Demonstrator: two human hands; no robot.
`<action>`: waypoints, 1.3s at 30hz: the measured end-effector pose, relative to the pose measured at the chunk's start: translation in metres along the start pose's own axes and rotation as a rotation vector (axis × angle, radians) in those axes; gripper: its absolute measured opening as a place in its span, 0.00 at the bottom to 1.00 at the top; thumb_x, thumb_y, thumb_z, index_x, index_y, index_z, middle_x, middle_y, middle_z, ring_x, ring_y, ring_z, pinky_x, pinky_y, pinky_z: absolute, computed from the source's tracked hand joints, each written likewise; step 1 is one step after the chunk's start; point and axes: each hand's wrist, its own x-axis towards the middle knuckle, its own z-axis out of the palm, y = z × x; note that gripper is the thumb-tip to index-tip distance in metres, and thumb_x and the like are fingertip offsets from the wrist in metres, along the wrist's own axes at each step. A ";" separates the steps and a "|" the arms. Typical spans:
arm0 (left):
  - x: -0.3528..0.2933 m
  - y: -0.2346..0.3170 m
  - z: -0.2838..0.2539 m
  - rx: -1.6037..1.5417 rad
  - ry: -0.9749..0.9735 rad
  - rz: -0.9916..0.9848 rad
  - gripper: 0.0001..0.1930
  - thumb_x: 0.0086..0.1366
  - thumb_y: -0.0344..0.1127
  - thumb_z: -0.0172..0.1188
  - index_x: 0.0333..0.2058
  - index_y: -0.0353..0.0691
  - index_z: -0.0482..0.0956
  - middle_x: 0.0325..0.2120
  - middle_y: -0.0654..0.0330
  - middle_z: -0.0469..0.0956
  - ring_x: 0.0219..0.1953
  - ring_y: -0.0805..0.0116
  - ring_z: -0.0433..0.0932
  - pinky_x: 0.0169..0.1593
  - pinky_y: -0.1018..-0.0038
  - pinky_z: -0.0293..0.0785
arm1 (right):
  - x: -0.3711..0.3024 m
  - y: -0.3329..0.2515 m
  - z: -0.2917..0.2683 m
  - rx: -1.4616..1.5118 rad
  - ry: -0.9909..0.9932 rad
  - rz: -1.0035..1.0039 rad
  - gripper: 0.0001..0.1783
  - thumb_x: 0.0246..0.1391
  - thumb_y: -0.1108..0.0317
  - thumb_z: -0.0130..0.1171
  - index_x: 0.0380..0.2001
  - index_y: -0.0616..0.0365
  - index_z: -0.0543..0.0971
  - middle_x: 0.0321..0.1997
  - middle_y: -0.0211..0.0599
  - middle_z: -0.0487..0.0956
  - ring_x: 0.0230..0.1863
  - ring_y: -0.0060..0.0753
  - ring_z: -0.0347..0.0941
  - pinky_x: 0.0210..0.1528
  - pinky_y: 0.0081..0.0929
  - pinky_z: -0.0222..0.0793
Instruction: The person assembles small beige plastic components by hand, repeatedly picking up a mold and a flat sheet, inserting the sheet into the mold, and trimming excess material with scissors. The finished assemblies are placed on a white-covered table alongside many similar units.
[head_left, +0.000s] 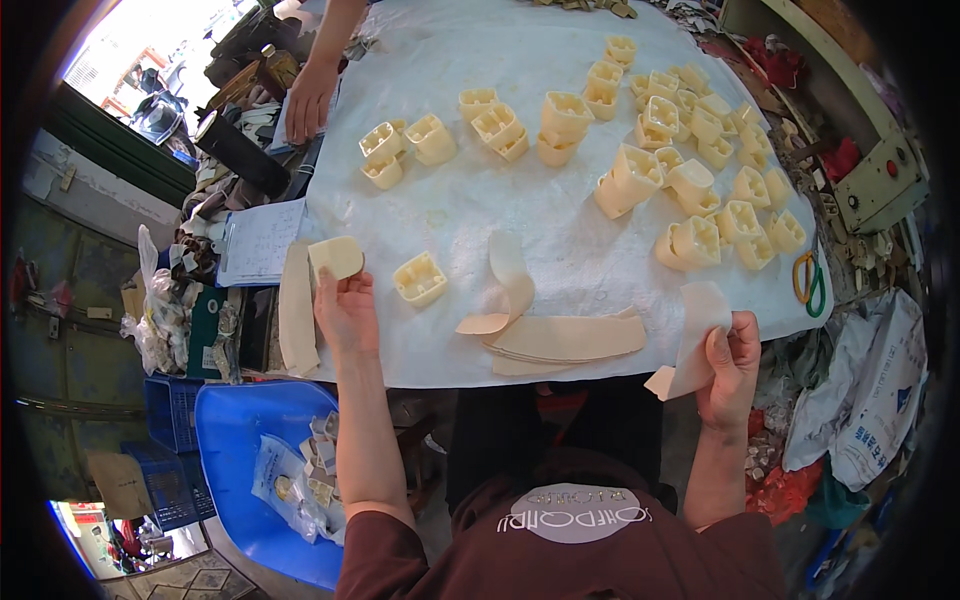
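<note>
At the table's near left, my left hand (348, 310) is closed on a cream plastic block (337, 257), shaped like a shoe heel, its smooth face upward. Beside it a long beige strip (297, 310) lies at the table edge. My right hand (730, 375) pinches a pale beige strip (700, 315) between thumb and fingers near the front right edge; its lower end sticks out below the hand. Between my hands lie a stack of curved beige strips (570, 338) and one curled strip (512, 280). A single hollow block (420, 279) rests right of my left hand.
Many similar blocks (690, 240) stand across the white-covered table (400, 345), some stacked. Green-and-yellow scissors handles (810, 285) lie at the right edge. A co-worker's hand (310, 100) reaches in at the upper left. A blue tub (235, 470) stands below left; white sacks (865, 400) lie right.
</note>
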 end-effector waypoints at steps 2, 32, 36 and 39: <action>-0.011 0.008 0.014 0.118 -0.052 0.047 0.17 0.67 0.42 0.46 0.48 0.36 0.66 0.44 0.55 0.72 0.41 0.66 0.72 0.37 0.75 0.69 | -0.001 -0.003 0.004 -0.123 -0.079 -0.033 0.08 0.54 0.72 0.56 0.35 0.60 0.69 0.32 0.29 0.75 0.31 0.16 0.69 0.35 0.18 0.66; -0.170 -0.001 0.107 0.704 -0.795 -0.201 0.25 0.48 0.10 0.49 0.45 0.39 0.68 0.48 0.56 0.60 0.52 0.64 0.64 0.52 0.73 0.65 | -0.002 -0.023 0.043 -0.559 -0.726 -0.042 0.09 0.44 0.76 0.61 0.31 0.62 0.73 0.25 0.39 0.75 0.27 0.35 0.73 0.29 0.29 0.67; -0.177 -0.003 0.110 0.622 -0.710 -0.291 0.26 0.46 0.10 0.49 0.44 0.40 0.68 0.47 0.55 0.61 0.51 0.63 0.64 0.51 0.72 0.65 | -0.002 -0.023 0.049 -0.570 -0.759 0.048 0.07 0.46 0.73 0.61 0.29 0.61 0.74 0.23 0.37 0.75 0.26 0.33 0.73 0.28 0.24 0.67; -0.175 -0.007 0.104 0.725 -0.804 -0.188 0.25 0.44 0.12 0.49 0.43 0.41 0.68 0.46 0.56 0.61 0.49 0.65 0.64 0.49 0.73 0.65 | -0.005 -0.017 0.051 -0.526 -0.667 0.111 0.08 0.47 0.71 0.62 0.28 0.61 0.73 0.22 0.35 0.76 0.25 0.27 0.72 0.26 0.22 0.66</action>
